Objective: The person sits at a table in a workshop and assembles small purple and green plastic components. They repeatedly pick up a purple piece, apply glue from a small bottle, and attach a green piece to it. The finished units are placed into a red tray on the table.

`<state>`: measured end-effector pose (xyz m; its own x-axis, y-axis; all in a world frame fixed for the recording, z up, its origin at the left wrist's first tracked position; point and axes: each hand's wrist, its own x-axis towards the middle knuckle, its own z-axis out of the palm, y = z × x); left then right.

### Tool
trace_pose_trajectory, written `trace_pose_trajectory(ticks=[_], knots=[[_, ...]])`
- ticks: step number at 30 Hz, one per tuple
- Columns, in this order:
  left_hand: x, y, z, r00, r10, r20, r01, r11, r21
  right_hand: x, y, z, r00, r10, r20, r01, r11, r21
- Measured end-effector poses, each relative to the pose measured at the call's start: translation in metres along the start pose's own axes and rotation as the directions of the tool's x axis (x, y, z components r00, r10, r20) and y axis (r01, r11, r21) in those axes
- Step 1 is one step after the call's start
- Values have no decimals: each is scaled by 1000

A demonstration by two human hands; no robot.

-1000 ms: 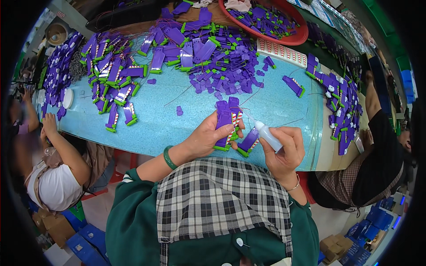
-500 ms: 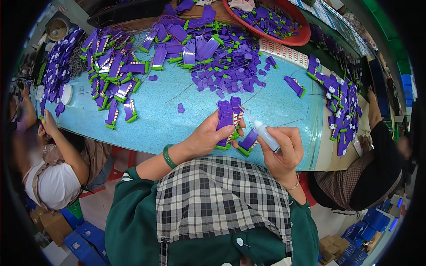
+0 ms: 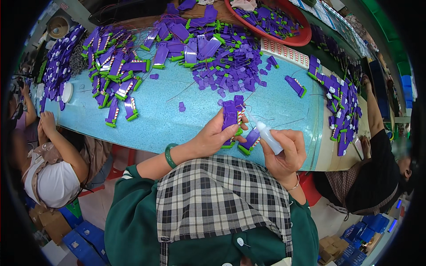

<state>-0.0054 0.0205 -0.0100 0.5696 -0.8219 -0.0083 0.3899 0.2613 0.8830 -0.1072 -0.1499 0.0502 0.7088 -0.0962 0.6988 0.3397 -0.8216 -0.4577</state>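
Over the near edge of the table, my left hand (image 3: 213,136) is closed on purple plastic parts (image 3: 230,114) with green ends and red-and-white striped strips. Thin wires trail from them. My right hand (image 3: 287,151) grips a small white squeeze bottle (image 3: 270,138), its thin nozzle slanting up and left to the striped side of those parts. Whether the tip touches them I cannot tell. Between my hands lies another purple part (image 3: 251,140) with a green end. The fingertips behind the held parts are partly hidden.
A large heap of small purple pieces (image 3: 230,73) lies beyond my hands, with wired purple-green parts (image 3: 117,73) to its left. At the back stand a red basin (image 3: 304,36) and a white sticker sheet (image 3: 284,52). More assembled parts (image 3: 341,106) lie right. Co-workers sit on both sides.
The held parts have tilted and shifted slightly in my left hand, and the bottle has moved slightly right and down. On the right, a co-worker's arm now reaches farther over the table.
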Motion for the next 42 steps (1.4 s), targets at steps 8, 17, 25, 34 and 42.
trace_pose_trajectory(ticks=[8,17,25,34,42], knots=[[0,-3,1,999,34,-10,-32,985,172,1,0,2,1000,-3,24,2,1000,24],[-1,8,2,999,-42,13,40,991,130,-1,0,2,999,-23,26,23,1000,10],[0,10,0,991,-129,41,135,971,-198,-1,-1,2,999,-33,36,31,999,36],[-3,11,-6,984,-129,119,137,989,-59,-1,0,2,997,-39,69,36,999,39],[0,1,-1,998,-58,4,58,998,20,-2,0,1,997,-68,38,67,997,28]])
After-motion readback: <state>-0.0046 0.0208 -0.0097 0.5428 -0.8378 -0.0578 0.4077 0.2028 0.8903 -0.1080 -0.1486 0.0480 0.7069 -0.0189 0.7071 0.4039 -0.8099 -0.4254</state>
